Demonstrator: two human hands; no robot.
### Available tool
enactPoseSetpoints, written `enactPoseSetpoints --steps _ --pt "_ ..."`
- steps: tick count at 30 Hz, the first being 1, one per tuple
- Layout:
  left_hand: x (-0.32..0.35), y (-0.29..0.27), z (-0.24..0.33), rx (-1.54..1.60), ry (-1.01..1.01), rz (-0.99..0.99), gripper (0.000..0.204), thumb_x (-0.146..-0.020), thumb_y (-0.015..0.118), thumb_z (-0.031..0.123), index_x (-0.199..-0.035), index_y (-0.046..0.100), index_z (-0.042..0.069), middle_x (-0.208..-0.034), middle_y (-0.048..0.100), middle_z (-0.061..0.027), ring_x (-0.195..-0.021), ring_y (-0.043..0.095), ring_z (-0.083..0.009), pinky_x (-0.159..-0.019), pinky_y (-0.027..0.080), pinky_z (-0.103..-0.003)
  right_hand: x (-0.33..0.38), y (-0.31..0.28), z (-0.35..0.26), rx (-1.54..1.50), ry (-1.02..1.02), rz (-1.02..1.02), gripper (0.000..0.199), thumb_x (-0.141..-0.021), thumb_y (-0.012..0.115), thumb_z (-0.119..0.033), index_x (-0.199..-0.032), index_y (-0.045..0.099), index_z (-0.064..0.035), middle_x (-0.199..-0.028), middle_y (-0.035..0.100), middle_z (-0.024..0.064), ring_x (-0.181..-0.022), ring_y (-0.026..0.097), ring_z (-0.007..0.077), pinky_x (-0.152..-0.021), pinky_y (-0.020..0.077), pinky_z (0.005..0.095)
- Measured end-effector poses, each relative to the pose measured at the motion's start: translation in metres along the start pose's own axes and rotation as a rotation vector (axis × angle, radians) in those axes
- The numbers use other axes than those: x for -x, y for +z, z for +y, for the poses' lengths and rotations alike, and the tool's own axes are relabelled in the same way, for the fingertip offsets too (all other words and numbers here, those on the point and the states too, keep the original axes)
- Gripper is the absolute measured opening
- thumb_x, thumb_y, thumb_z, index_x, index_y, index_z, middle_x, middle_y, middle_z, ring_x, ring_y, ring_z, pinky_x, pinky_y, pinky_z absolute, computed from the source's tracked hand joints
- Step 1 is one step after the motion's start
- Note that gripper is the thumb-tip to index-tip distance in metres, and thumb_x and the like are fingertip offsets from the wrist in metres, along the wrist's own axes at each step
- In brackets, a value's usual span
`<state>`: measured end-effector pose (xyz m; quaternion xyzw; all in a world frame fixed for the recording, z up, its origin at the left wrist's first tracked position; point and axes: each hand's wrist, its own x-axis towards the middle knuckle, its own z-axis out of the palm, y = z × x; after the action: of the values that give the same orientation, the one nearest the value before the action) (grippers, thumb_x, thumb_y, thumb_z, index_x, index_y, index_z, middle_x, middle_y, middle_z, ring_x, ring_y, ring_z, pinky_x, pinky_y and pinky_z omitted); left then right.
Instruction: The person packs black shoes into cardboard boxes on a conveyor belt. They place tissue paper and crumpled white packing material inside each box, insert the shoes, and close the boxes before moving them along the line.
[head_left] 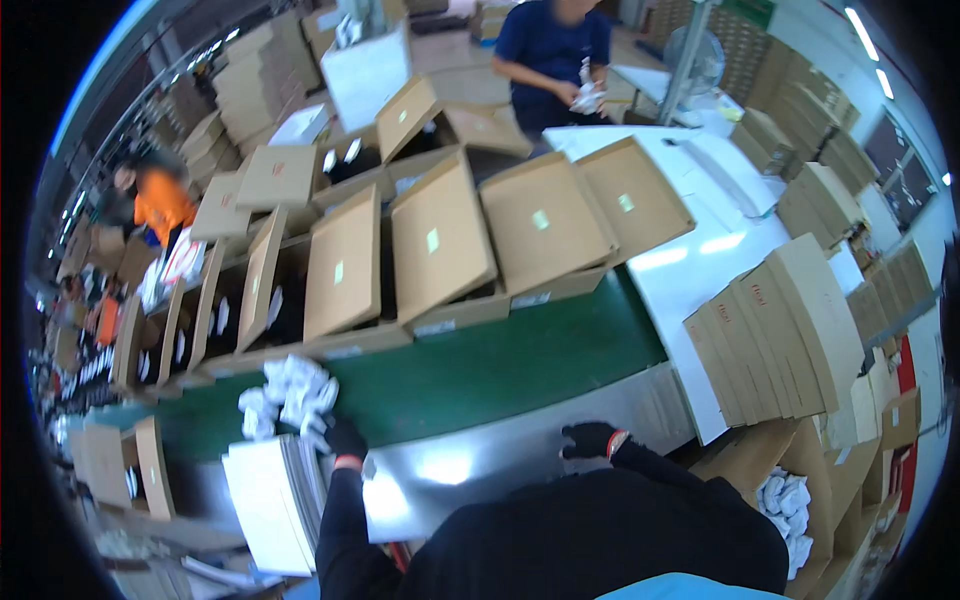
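My left hand (pixel 344 440), in a black glove, is at the right edge of a bundle of crumpled white paper (pixel 295 388) on the green belt. Just below that hand stands a stack of white flat sheets or panels (pixel 268 505). Its fingers are dark and partly lost against the paper, so I cannot tell whether they grip it. My right hand (pixel 590 440), also black-gloved, hovers over the shiny metal ledge (pixel 520 432). Its fingers and thumb are apart, with nothing visible between them.
Lidded brown cartons (pixel 445 235) line the far side of the green belt (pixel 530 360). Folded cartons (pixel 760 345) stand at right beside a white table (pixel 650 270). An open box of crumpled white paper (pixel 785 510) sits lower right. A co-worker (pixel 555 60) stands across.
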<state>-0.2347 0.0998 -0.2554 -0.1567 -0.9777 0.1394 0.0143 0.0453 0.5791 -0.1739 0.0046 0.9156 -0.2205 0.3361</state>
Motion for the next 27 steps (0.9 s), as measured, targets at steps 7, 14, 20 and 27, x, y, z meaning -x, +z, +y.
enactPoseSetpoints --steps 7,14,20,27 --pt "0.013 -0.085 0.142 0.309 0.315 -0.074 0.074 -0.073 0.071 0.037 -0.138 0.042 0.017 -0.148 0.029 -0.0190 -0.139 0.017 -0.0432 -0.107 0.021 -0.063 -0.020 -0.036 -0.040 0.045 -0.077 0.020 0.070 -0.083 0.053 -0.056 -0.128 0.047 -0.0027 -0.114 0.060 0.0188 -0.101 0.059 0.0338 -0.088 0.0459 0.0447" --pt "-0.018 -0.098 0.211 0.404 0.490 -0.081 0.081 -0.075 0.069 0.038 -0.142 0.033 0.010 -0.148 0.029 -0.0184 -0.138 0.023 -0.0417 -0.106 0.024 -0.061 -0.039 -0.048 -0.061 0.032 -0.143 0.013 0.066 -0.082 0.056 -0.054 -0.124 0.049 -0.0030 -0.103 0.061 0.0189 -0.094 0.061 0.0348 -0.083 0.0474 0.0468" --pt "-0.077 -0.036 0.150 0.452 0.346 -0.215 0.085 -0.078 0.063 0.046 -0.144 0.026 0.006 -0.150 0.025 -0.0155 -0.139 0.021 -0.0385 -0.107 0.020 -0.060 -0.052 -0.039 -0.006 -0.053 -0.016 0.037 0.067 -0.079 0.060 -0.053 -0.123 0.053 -0.0036 -0.114 0.060 0.0208 -0.108 0.057 0.0367 -0.092 0.0450 0.0458" --pt "-0.103 0.073 -0.148 0.376 -0.117 -0.439 0.041 -0.076 0.067 0.035 -0.103 0.063 0.004 -0.107 0.063 -0.0212 -0.103 0.058 -0.0404 -0.085 0.049 -0.046 -0.098 -0.109 0.003 -0.160 -0.256 0.456 0.044 -0.082 0.065 -0.035 -0.114 0.060 -0.0055 -0.101 0.066 0.0123 -0.094 0.063 0.0292 -0.086 0.0487 0.0386"
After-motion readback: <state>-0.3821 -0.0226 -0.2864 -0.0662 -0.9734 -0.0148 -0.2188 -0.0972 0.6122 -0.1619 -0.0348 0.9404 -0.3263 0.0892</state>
